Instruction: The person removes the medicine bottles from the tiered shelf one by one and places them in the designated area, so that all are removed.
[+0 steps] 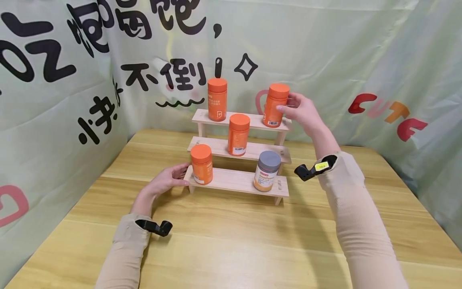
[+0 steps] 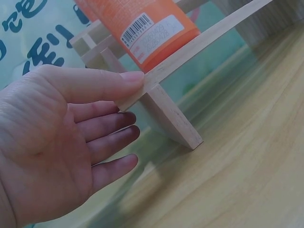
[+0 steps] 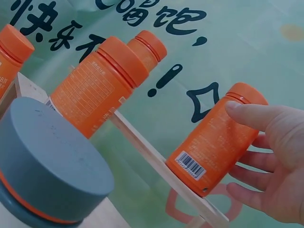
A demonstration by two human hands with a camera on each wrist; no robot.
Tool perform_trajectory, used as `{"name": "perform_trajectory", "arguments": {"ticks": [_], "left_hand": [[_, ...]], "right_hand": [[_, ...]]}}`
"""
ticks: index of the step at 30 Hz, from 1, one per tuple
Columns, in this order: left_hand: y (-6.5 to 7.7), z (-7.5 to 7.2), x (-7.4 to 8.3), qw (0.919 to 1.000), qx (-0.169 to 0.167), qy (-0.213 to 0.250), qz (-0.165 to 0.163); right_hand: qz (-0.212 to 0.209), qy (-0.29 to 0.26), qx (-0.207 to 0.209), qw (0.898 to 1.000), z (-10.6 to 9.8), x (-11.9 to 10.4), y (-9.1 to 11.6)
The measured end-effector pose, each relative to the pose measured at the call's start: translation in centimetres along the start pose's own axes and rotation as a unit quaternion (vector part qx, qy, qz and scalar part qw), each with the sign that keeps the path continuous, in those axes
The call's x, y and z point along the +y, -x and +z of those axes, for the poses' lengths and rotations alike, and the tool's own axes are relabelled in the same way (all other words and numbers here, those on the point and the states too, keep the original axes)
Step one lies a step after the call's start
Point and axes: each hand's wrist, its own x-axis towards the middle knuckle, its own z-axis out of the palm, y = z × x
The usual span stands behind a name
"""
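Head view: pinching the right orange bottle (image 1: 276, 107) on the top tier (image 1: 252, 121) with right grip (image 1: 304, 114); with left grip (image 1: 166, 179), pinching bottom tier's (image 1: 232, 180) left end.

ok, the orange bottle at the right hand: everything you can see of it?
The orange bottle is cylindrical and looks like plastic, with pale print, a white barcode label near the base and a matching orange lid, on. It stands roughly upright near the right end of the top board; I can't rule out a slight tilt. The right hand holds its upper part, thumb in front, other fingers partly hidden behind.
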Motion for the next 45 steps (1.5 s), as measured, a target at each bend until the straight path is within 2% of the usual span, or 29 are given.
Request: {"name": "perform_trajectory", "arguments": {"ticks": [11, 19, 28, 36, 45], "left_hand": [[0.0, 0.0, 0.0, 1.0000, -0.002, 0.000, 0.002], [-0.1, 0.2, 0.0, 1.0000, -0.004, -0.001, 0.005], [0.0, 0.2, -0.1, 1.0000, -0.005, 0.003, -0.004], [0.0, 0.2, 0.1, 1.0000, -0.003, 0.004, -0.006], [0.1, 0.2, 0.3, 0.9999, 0.001, 0.009, -0.010]], "right_hand": [[0.002, 0.033, 0.014, 0.999, 0.9, 0.3, -0.3], [-0.001, 0.028, 0.013, 1.000, 1.1, 0.7, -0.4], [0.005, 0.048, 0.026, 0.998, 1.1, 1.1, -0.2], [-0.005, 0.062, 0.060, 0.996, 0.2, 1.1, 0.7], [-0.007, 0.062, 0.089, 0.994, -2.1, 1.4, 1.7]]}}
